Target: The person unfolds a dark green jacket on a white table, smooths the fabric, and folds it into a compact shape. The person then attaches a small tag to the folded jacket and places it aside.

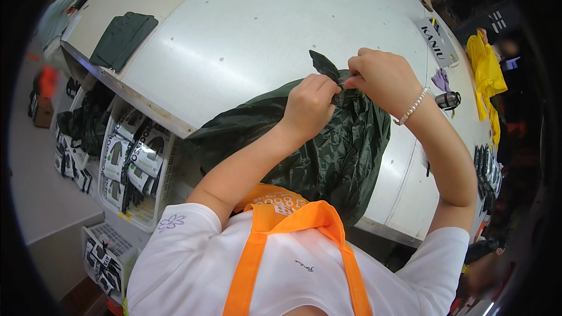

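Observation:
A large piece of dark green, shiny, crinkled sheet material [328, 158] lies bunched over the near edge of the white table and hangs down in front of me. My left hand [311, 104] is closed on a gathered part of it near the top. Just to the right, my right hand [380, 76] pinches the same gathered part, thumb and fingers close to the left fingertips. A short pointed end [324, 64] of the dark green material sticks up beyond both hands. The exact spot between the fingertips is partly hidden.
Folded dark green cloth [124, 40] lies at the table's left. White baskets [168, 171] with packaged goods stand below that edge. Along the right are a signed box [436, 41], a purple cloth [441, 79], a dark bottle [448, 100] and yellow material [487, 70]. A person's sleeve [61, 11] shows far left.

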Tool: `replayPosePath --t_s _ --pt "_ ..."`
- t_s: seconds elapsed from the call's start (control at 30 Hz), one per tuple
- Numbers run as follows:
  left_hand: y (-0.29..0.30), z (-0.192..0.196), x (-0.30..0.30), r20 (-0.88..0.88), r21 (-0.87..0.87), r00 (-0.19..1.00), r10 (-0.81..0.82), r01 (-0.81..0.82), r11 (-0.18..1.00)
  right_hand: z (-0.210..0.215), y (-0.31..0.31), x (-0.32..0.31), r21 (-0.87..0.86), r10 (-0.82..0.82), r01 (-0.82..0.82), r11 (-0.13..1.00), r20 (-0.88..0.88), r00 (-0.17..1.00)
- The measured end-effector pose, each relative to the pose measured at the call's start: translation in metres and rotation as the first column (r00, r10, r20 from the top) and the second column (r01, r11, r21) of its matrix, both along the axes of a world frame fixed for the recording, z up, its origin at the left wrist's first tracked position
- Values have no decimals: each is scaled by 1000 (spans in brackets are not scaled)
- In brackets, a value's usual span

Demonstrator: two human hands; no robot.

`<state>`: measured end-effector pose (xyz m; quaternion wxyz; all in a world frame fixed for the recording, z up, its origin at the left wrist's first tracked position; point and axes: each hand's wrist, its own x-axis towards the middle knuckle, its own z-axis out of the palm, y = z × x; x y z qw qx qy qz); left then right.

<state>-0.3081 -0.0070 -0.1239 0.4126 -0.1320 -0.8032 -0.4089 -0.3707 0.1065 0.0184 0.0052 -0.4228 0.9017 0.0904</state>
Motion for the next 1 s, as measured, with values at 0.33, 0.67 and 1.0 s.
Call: replayPosePath --t_s 0.33,0.67,1.0 --pt "0 1 0 16 -4 1000 -9 9 1000 -2 0 4 19 22 -21 1000 -51 998" --pt "-6 3 -10 10 13 1000 21 -21 1000 -11 23 -7 -317 -82 77 945 -2 997" --pt "-109 -88 -145 406 71 858 315 -373 925 -167 292 -86 -403 -737 779 481 297 608"
